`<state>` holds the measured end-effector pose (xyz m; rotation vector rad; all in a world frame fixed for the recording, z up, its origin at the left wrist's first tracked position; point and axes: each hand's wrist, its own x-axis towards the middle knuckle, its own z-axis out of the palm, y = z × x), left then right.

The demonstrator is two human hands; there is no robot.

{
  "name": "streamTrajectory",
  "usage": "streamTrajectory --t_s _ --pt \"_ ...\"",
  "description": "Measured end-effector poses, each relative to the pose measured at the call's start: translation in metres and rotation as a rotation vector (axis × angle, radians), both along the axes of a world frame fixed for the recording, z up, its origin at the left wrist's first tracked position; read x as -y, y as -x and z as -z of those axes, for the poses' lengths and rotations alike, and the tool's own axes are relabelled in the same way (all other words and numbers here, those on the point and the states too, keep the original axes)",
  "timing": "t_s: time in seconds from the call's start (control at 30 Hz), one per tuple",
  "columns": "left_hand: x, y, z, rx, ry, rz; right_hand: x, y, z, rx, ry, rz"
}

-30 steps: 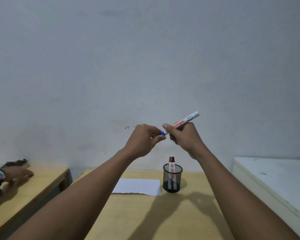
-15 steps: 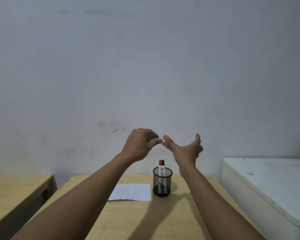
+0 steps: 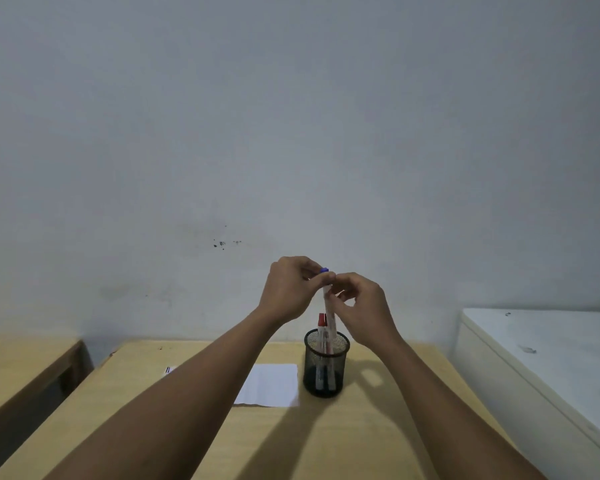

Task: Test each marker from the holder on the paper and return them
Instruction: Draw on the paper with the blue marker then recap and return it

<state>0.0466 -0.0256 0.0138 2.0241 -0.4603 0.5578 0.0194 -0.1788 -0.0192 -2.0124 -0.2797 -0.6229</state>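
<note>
**Ana:** Head view, both arms reach out over the bench (image 3: 361, 441). What is the left hand (image 3: 289, 289) doing?

**Ben:** It is curled, fingertips pinched at the blue cap (image 3: 324, 270) on top of a white marker (image 3: 329, 308). The marker stands nearly upright, cap end up, above the black mesh holder (image 3: 326, 367).

**Ana:** And the right hand (image 3: 364, 308)?

**Ben:** Also closed on the same marker, thumb and fingers pinching the barrel just below the cap. The two hands touch each other at the top of the marker.

**Ana:** Is the marker's lower end inside the holder?

**Ben:** It reaches down to the rim and seems to pass into it, but I cannot tell how deep. A red-capped marker (image 3: 322, 327) stands in the holder just beside it, on its left.

**Ana:** Where is the paper (image 3: 272, 384)?

**Ben:** Flat on the bench, just left of the holder, partly hidden by the left forearm. I cannot make out any marks on the visible part.

**Ana:** Anything else around?

**Ben:** A second wooden bench (image 3: 18, 372) at far left, apart from the first, and a white cabinet top (image 3: 548, 348) at right. A grey wall (image 3: 291, 133) with a few dark specks fills the background.
</note>
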Motion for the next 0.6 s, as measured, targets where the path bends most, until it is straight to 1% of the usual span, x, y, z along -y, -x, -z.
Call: streamTrajectory --t_s 0.07,0.13,0.27,0.33,0.4,0.5,0.6 --pt "0.001 -0.010 0.008 -0.009 0.019 0.009 0.004 -0.012 0.007 0.030 -0.035 0.050" --pt "0.000 -0.022 0.023 -0.047 -0.003 -0.009 0.010 -0.022 0.016 0.025 -0.019 0.088" --pt "0.006 -0.041 0.069 -0.225 -0.143 -0.002 0.011 -0.036 0.044 -0.121 0.064 0.073" --pt "0.011 -0.046 0.087 -0.226 -0.164 -0.042 0.010 -0.043 0.058 -0.181 0.099 0.065" --pt "0.013 -0.050 0.095 -0.201 -0.169 -0.086 0.011 -0.047 0.068 -0.189 0.133 0.074" --pt "0.009 -0.055 0.098 -0.178 -0.146 -0.145 0.016 -0.054 0.073 -0.193 0.122 0.133" --pt "0.006 -0.063 0.100 -0.175 -0.104 -0.147 0.021 -0.062 0.074 -0.221 0.114 0.191"
